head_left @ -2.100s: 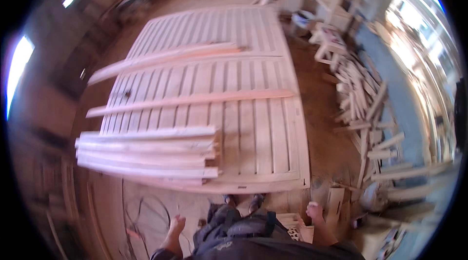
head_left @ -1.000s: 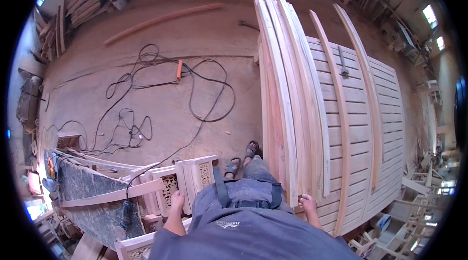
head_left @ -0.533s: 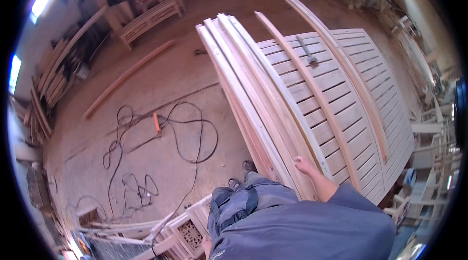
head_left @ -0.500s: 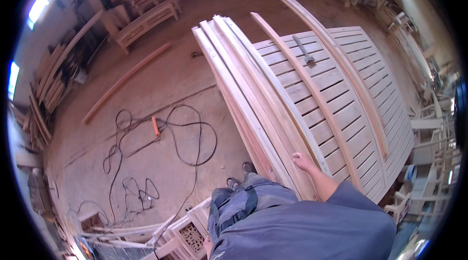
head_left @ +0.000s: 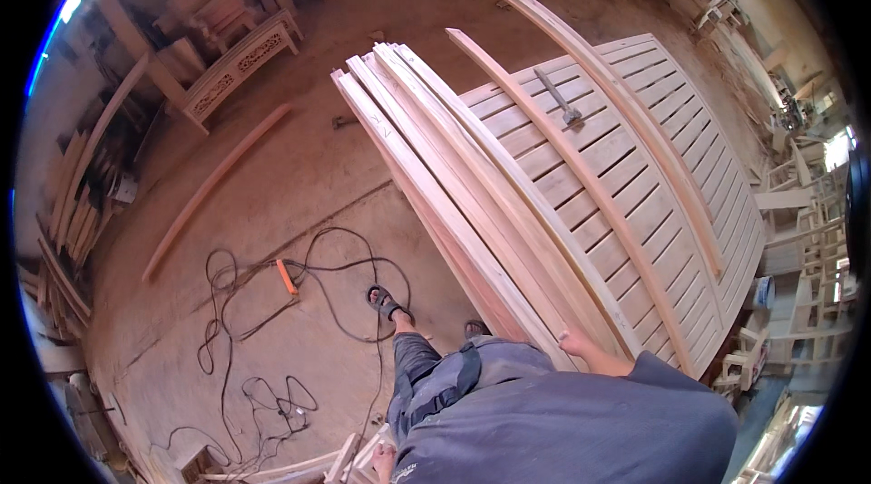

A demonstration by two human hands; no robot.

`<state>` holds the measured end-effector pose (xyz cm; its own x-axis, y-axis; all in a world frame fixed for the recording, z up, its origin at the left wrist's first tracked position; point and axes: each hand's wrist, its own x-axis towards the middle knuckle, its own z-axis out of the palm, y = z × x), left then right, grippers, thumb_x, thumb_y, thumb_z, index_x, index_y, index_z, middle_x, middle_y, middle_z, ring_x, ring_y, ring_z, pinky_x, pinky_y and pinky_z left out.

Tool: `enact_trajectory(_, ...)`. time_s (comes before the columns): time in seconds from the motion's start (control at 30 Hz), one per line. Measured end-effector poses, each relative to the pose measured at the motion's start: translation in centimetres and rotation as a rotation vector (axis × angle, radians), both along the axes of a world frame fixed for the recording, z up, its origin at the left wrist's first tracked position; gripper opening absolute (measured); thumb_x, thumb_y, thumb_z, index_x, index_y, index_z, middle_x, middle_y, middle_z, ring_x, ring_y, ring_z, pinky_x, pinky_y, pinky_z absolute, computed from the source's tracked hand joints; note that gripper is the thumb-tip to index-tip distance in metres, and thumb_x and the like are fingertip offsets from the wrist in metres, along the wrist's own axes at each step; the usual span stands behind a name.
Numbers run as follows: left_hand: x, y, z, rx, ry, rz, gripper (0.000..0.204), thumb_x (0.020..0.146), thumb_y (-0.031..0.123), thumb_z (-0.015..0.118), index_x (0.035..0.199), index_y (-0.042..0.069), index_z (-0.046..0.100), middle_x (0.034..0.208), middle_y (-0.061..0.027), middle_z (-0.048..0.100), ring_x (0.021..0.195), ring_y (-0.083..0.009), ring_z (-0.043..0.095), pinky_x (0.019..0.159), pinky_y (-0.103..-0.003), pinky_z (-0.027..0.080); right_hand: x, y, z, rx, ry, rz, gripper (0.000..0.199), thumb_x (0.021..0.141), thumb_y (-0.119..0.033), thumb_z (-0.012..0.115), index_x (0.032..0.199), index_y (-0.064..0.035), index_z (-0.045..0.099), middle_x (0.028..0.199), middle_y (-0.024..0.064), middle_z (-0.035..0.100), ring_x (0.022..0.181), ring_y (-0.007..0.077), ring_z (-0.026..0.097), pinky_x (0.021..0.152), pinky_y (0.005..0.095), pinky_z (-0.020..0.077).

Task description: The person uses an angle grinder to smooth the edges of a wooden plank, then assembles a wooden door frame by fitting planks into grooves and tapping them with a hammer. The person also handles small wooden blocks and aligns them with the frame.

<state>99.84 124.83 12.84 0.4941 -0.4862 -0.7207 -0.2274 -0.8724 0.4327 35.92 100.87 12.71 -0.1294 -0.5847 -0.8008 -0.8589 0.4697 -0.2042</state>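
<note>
My right hand (head_left: 575, 344) is over the near end of a stack of long pale planks (head_left: 481, 203). Its fingers are curled in, and no object shows in them; whether it touches the wood I cannot tell. Low beside my body is my left hand (head_left: 385, 460), partly cut off by my shirt, its fingers too small to read. The planks lie lengthwise along the left side of a large slatted wooden panel (head_left: 626, 166). Across that panel run a curved single strip (head_left: 581, 166) and a longer curved rail (head_left: 626, 103). A hammer-like tool (head_left: 558, 98) rests on the slats.
Black cable (head_left: 222, 303) lies in loops on the floor at left, around an orange object (head_left: 287, 276). Beyond it is a long curved wooden piece (head_left: 213, 189). A carved bench (head_left: 240, 67) stands at the far left. Wooden frames (head_left: 807, 303) crowd the right side.
I have stepped, and one sandalled foot is now farther forward and left, near the cable. The view has shifted; my right hand sits nearer the planks' close end.
</note>
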Motion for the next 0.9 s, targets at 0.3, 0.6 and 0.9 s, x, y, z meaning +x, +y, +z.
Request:
enact_trajectory(0.3,17.4,-18.0,2.5,0.091,0.052,-0.064,0.037,0.086,0.013,0.064,0.119,-0.003,0.058,0.077,-0.0067,0.063,0.068,-0.0159,0.058,0.061,-0.033,0.05,16.4,-16.3,7.0,-0.102,-0.01,-0.117,0.035,0.081,-0.022,0.062,0.107,-0.002,0.073,0.106,0.0239,0.071,0.101,0.0321,0.07,0.09,0.0418,0.0539)
enact_trajectory(0.6,28.0,-53.6,13.5,-0.412,-0.158,-0.053,0.046,0.096,0.01,0.055,0.138,-0.007,0.048,0.081,-0.0005,0.056,0.074,-0.0077,0.05,0.065,-0.024,0.045,29.9,-32.9,8.8,-0.224,-0.229,-0.2,0.041,0.082,-0.02,0.065,0.119,-0.0028,0.069,0.119,0.0186,0.07,0.111,0.0292,0.067,0.098,0.0361,0.0508)
enact_trajectory(0.9,28.8,-73.8,12.2,-0.352,0.009,-0.388,0.046,0.097,0.013,0.059,0.139,-0.004,0.051,0.099,-0.0075,0.067,0.089,-0.0136,0.059,0.082,-0.028,0.05,30.1,-38.2,0.7,-0.006,0.034,-0.073,0.014,0.077,-0.018,0.066,0.084,-0.0083,0.075,0.095,0.0158,0.074,0.089,0.033,0.069,0.078,0.0434,0.0547)
